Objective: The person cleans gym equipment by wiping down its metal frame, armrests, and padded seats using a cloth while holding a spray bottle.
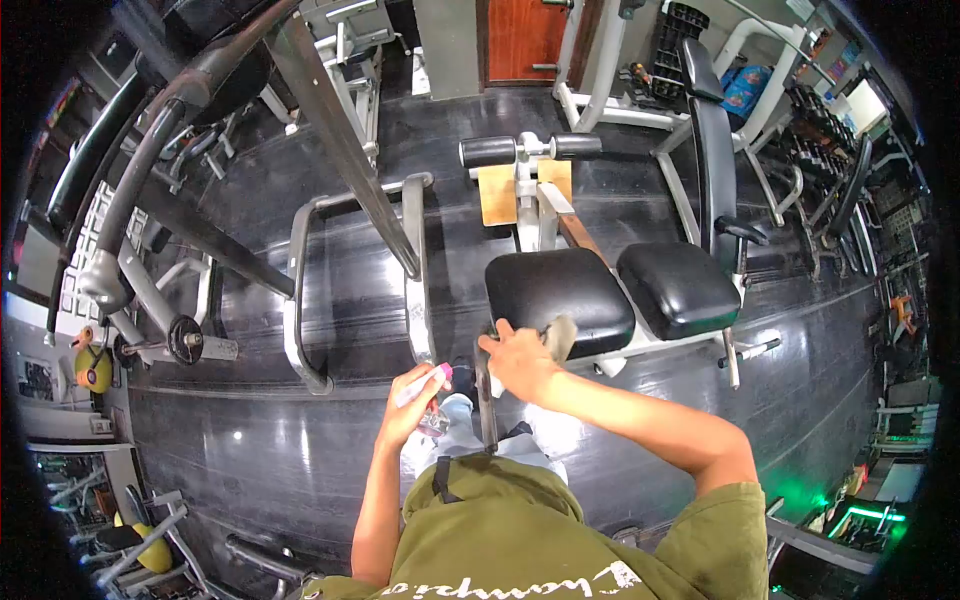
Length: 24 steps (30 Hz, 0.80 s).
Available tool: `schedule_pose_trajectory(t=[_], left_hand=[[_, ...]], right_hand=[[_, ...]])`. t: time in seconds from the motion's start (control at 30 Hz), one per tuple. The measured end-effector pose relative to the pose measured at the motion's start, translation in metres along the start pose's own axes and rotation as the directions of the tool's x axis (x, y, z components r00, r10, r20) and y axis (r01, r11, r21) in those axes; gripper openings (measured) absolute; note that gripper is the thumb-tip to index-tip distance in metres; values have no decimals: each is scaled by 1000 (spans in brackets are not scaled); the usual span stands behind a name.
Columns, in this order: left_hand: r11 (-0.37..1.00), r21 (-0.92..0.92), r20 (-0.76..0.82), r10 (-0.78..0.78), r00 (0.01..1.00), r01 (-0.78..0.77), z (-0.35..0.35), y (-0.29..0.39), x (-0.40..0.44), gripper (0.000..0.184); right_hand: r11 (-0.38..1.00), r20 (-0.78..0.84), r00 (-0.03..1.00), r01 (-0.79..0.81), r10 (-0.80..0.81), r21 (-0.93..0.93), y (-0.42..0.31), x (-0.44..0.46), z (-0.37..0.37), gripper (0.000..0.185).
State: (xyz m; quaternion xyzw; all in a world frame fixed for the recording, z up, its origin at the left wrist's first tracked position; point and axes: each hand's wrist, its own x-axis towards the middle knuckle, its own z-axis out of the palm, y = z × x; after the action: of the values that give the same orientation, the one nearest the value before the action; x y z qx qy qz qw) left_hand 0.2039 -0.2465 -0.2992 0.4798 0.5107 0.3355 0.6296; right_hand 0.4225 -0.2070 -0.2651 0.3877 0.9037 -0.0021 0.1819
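Observation:
My left hand (402, 408) is wrapped round a clear spray bottle (434, 421) with a pink tip on its white head. In my right hand (522, 364) is a light-coloured cloth (563, 338), part of it showing past the fingers. That hand is at the front edge of a black padded seat (558, 290); whether the cloth presses on the pad I cannot tell. A second black pad (680, 288) sits to the right of it. Beside my right hand, a dark upright bar (485, 405) runs down towards my legs.
Black rollers (487, 152) and wooden plates stand at the far end of the bench. To the left is a metal machine frame (415, 270) with a slanting post. A dumbbell rack (822, 150) stands far right, on dark, shiny flooring (250, 420).

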Motion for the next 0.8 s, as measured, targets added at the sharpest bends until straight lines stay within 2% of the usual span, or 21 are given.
schedule_pose_trajectory(t=[0.03,0.1,0.13,0.17,0.23,0.27,0.3,0.37,0.4,0.43,0.5,0.57,0.63,0.67,0.7,0.77,0.8], left_hand=[[1000,3,5,6,1000,-6,4,-4,-6,32],[1000,-21,-26,-6,1000,6,10,-14,-19,32],[1000,-23,-29,4,1000,-4,15,-17,-25,32],[1000,-7,-46,15,999,-16,20,-21,-32,33],[999,8,-62,38,997,-37,28,-24,-44,34],[1000,4,-89,23,996,-23,32,-26,-51,35],[1000,0,-116,10,993,-10,36,-27,-56,36],[1000,-11,-139,6,990,-8,41,-35,-61,37],[1000,5,-165,22,986,-21,43,-39,-63,37],[999,21,-189,36,981,-32,45,-42,-66,37],[999,23,-211,47,976,-43,49,-47,-66,37],[998,28,-235,64,970,-59,52,-50,-62,37],[997,63,-275,52,960,-36,54,-46,-56,38],[996,86,-288,48,956,-24,54,-44,-53,38],[995,90,-283,54,958,-30,52,-47,-47,38],[987,157,-284,15,959,31,50,-53,-34,38],[981,178,-295,-22,955,78,50,-51,-26,39]], right_hand=[[999,-119,993,26,-20,45,8,-10,8,12],[989,-183,983,30,-2,148,22,-33,12,13],[984,-290,956,0,51,176,24,-46,14,15],[986,-294,955,2,48,168,26,-57,22,15],[936,-424,882,-51,206,349,29,-75,34,20],[908,-420,866,-89,273,409,27,-85,41,24],[911,-426,863,-88,271,403,25,-94,48,24],[733,-360,772,-193,524,653,19,-107,72,24],[674,-358,721,-201,593,711,16,-114,79,27],[672,-357,720,-202,595,712,9,-120,87,27],[373,-187,642,-167,744,913,-2,-132,99,26],[356,-208,611,-130,764,925,-16,-135,111,32],[187,-143,569,-18,809,982,-29,-132,114,38],[131,-99,562,-16,821,991,-36,-128,114,43],[131,-102,555,-13,826,991,-43,-121,120,43],[11,-84,558,133,826,991,-54,-107,131,42],[-11,-80,590,150,803,989,-57,-104,129,40]])
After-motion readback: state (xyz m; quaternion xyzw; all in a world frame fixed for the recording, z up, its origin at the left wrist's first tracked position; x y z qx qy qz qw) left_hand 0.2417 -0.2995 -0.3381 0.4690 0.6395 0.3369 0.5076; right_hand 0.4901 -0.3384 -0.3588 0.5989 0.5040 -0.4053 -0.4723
